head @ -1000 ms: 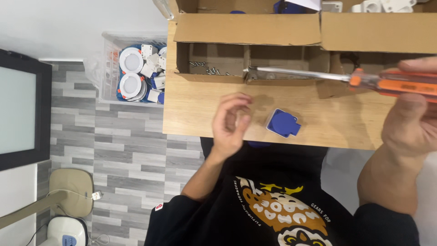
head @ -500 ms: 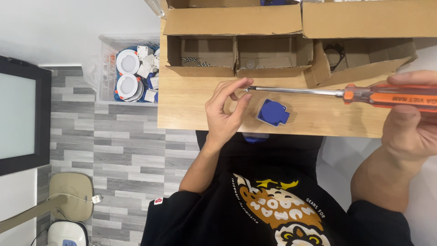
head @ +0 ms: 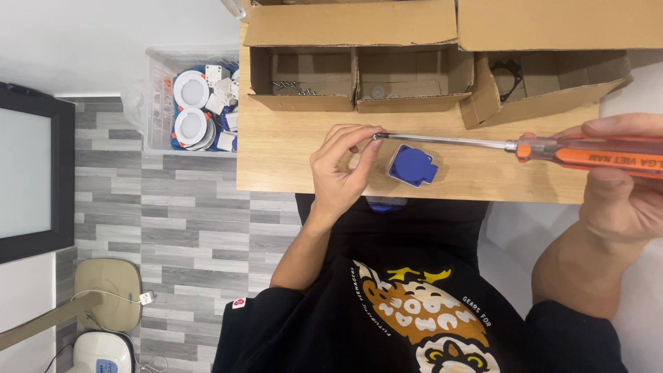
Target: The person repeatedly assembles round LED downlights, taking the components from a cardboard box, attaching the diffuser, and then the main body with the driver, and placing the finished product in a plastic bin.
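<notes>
Fingers (head: 359, 138) of your left hand (head: 342, 173) pinch the screwdriver (head: 483, 144) tip, right hand (head: 621, 193) closed round its handle: keep it level over the blue socket (head: 411, 166) on the counter (head: 290, 152).

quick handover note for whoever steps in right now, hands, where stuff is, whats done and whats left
Left hand: fingertips pinched at the tip of the screwdriver, apparently on a small screw; too small to be sure.
Right hand: gripping the screwdriver's orange handle, shaft level over the wooden table.
Blue socket part: lying loose on the table just below the shaft, touched by neither hand.
Cardboard boxes: open along the table's far edge, small hardware inside.
Clear bin of round white fittings: on the floor beside the table.
Done: screwdriver in hand. Left: the blue part shows no screw being driven yet.
</notes>
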